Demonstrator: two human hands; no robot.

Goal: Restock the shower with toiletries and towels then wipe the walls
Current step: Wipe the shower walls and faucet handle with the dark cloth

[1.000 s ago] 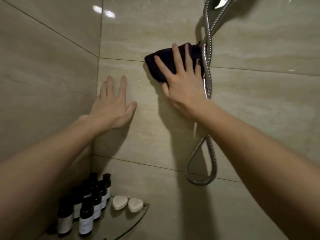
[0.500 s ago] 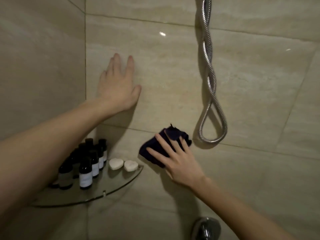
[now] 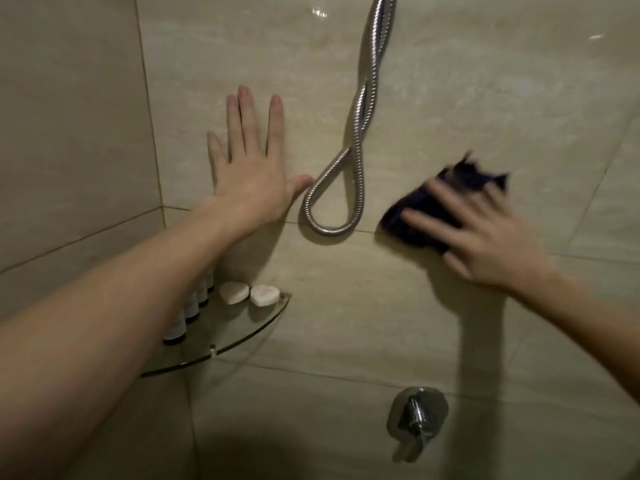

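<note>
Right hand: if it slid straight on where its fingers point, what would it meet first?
Probably the shower hose: the right hand, pressing the dark cloth to the wall, points up-left across bare tile toward the hanging loop. Motion blur makes the exact line uncertain.

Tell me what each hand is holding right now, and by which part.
The right hand presses the dark cloth against the wall, spread fingers over its lower right part, not gripping. The left hand holds nothing, palm flat on the wall.
</note>
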